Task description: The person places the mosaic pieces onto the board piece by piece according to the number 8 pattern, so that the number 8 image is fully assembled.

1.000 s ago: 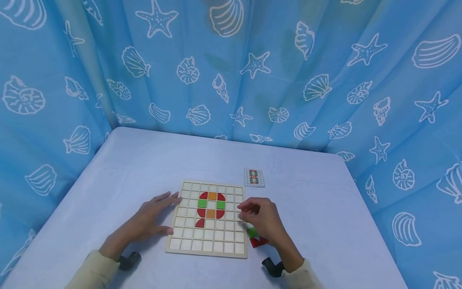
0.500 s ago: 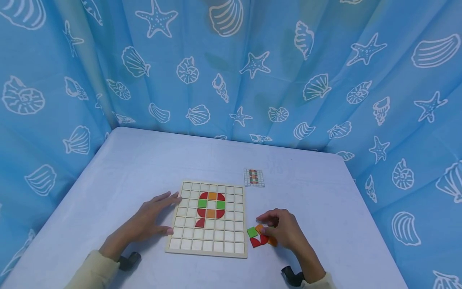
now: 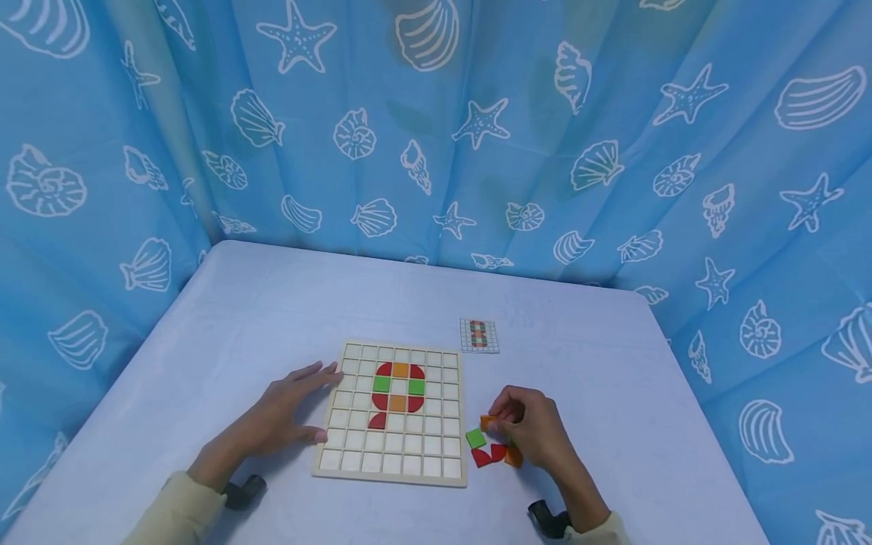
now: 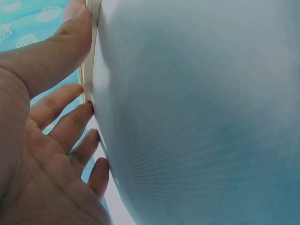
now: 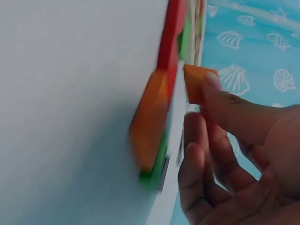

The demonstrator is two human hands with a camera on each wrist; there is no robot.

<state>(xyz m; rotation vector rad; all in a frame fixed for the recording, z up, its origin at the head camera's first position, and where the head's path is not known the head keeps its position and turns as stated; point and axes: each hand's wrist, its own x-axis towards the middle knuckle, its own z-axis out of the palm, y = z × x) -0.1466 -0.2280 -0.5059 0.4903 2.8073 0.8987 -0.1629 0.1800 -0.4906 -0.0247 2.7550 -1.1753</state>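
Note:
My right hand (image 3: 538, 428) pinches an orange square tile (image 5: 196, 83) between thumb and finger, just above the table. Below it lie loose tiles: a green square tile (image 3: 476, 438), red tiles (image 3: 481, 457) and another orange tile (image 3: 514, 456). Along the left edge of a wooden grid board (image 3: 391, 478), my left hand (image 3: 275, 416) rests with its fingers spread, fingertips and thumb touching the rim. Red, orange and green tiles form a ring on the board around a white cell, with one red quarter-round tile (image 3: 378, 421) below the ring's lower left.
A small printed card (image 3: 480, 335) with a coloured grid pattern lies beyond the board's far right corner. White cloth covers the table (image 3: 579, 363). A blue curtain (image 3: 422, 113) with shell prints hangs behind and at the sides.
My right hand has moved from the board's right edge to the loose tiles, then picked up an orange square tile. The left hand has stayed where it was.

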